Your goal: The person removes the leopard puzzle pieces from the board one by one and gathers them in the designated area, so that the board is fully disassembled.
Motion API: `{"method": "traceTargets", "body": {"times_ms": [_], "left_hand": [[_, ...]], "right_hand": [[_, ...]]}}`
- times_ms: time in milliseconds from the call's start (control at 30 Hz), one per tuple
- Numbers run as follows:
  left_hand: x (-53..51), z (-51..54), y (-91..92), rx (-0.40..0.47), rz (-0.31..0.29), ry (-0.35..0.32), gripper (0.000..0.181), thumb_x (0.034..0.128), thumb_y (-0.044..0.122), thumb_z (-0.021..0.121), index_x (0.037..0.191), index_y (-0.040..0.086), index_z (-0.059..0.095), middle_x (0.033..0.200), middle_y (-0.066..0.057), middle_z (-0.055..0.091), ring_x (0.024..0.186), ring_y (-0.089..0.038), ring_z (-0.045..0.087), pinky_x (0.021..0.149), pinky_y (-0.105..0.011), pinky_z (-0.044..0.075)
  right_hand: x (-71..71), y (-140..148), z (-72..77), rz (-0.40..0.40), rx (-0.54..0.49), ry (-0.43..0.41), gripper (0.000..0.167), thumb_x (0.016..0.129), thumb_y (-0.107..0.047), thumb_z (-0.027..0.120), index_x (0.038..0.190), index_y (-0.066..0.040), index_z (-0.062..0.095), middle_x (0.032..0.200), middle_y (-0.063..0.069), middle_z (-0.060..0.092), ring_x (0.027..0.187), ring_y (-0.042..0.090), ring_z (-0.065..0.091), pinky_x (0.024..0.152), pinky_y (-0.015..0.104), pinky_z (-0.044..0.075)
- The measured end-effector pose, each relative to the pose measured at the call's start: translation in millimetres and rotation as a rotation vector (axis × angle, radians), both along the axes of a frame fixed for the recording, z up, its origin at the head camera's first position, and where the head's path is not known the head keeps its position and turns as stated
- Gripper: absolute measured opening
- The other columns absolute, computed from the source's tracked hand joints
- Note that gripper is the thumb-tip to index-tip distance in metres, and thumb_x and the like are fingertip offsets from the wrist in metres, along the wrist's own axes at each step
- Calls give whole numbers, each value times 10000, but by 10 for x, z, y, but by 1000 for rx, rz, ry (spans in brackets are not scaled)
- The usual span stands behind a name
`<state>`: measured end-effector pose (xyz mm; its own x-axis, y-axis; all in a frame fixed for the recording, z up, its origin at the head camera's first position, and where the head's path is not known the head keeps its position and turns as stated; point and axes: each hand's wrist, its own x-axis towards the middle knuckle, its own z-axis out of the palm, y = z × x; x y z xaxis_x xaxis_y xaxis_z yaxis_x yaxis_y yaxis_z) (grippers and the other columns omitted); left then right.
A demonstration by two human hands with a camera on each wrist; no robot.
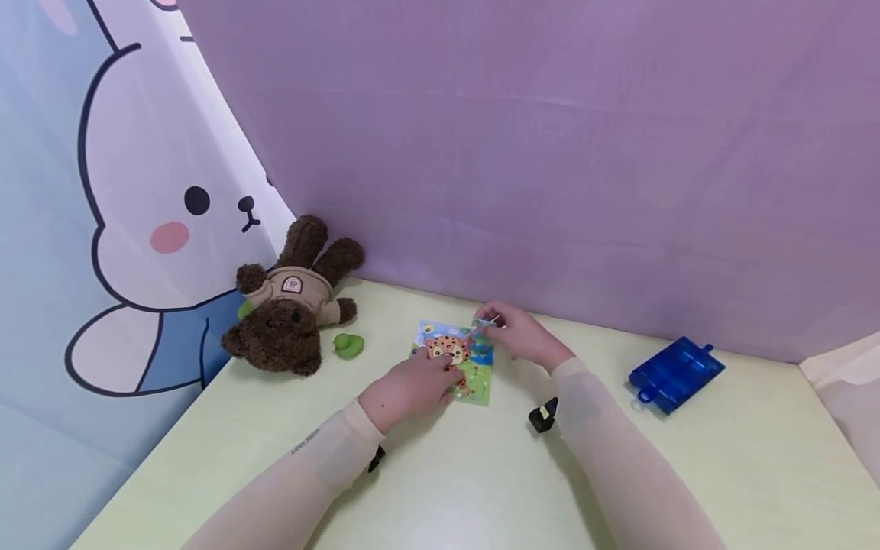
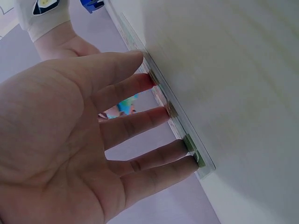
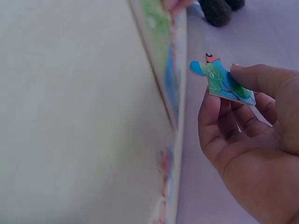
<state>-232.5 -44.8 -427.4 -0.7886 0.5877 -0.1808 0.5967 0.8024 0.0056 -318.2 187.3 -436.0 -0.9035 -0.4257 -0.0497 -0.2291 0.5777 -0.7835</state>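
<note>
A jigsaw puzzle (image 1: 479,389) with a spotted cartoon leopard on green grass and blue sky lies flat on the pale table. My left hand (image 1: 412,386) rests on its lower left part, fingers spread and fairly straight; in the left wrist view the fingertips (image 2: 161,113) touch the puzzle surface. At the upper right corner of the picture, my right hand (image 1: 522,334) pinches a puzzle piece (image 3: 217,80) between thumb and fingers. The piece is blue and green with a bit of orange, and is held tilted above the table. The left hand covers part of the leopard.
A brown teddy bear (image 1: 292,294) lies at the back left, with a small green toy duck (image 1: 350,346) beside it. To the right sits a translucent blue plastic case (image 1: 677,374). A purple cloth (image 1: 522,153) rises behind the table (image 1: 467,489).
</note>
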Motion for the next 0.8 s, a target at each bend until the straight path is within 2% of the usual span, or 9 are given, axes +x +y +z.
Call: {"method": "traceTargets", "body": {"times_ms": [67, 167, 400, 467, 633, 800], "left_hand": [[0, 2, -1, 3, 3, -5, 425, 1093, 372, 610, 1497, 243, 631, 1568, -70, 590, 1276, -329, 601, 1003, -454, 616], [1, -1, 0, 5, 1, -6, 417, 1093, 364, 612, 1492, 244, 633, 1561, -65, 594, 1279, -325, 597, 1007, -452, 609], [8, 1, 4, 11, 7, -19, 409, 1100, 358, 601, 1490, 243, 635, 1553, -61, 602, 1308, -339, 592, 1026, -459, 600], [10, 1, 5, 13, 9, -20, 410, 1100, 357, 600, 1492, 242, 634, 1555, -63, 601, 1326, -348, 588, 1039, -468, 601], [6, -8, 2, 17, 3, -14, 410, 1097, 350, 605, 1490, 234, 637, 1545, -68, 608, 1340, -352, 590, 1070, -474, 586], [4, -19, 0, 21, 3, -9, 428, 1096, 361, 606, 1502, 230, 629, 1566, -77, 595, 1370, -364, 586, 1113, -485, 568]], "right_hand": [[9, 70, 34, -15, -25, -13, 249, 1081, -261, 620, 1314, -174, 633, 1276, 148, 648, 928, 300, 628, 623, 398, 601], [29, 214, 66, -34, -34, -16, 298, 1084, -288, 619, 1356, -166, 620, 1275, 156, 652, 931, 318, 645, 681, 443, 618], [86, 637, 107, -78, -3, -35, 364, 1115, -298, 575, 1425, -108, 567, 1338, 178, 636, 1161, 317, 675, 978, 500, 633], [99, 768, 125, -96, 3, -39, 368, 1118, -294, 573, 1428, -95, 566, 1344, 184, 632, 1172, 319, 670, 1007, 516, 625], [143, 1037, 180, -121, -4, -55, 379, 1118, -251, 575, 1432, -38, 563, 1309, 199, 614, 1151, 305, 643, 1032, 541, 613], [168, 1239, 198, -145, 1, -87, 398, 1112, -233, 591, 1446, -18, 558, 1254, 175, 570, 1092, 270, 600, 992, 495, 633]]}}
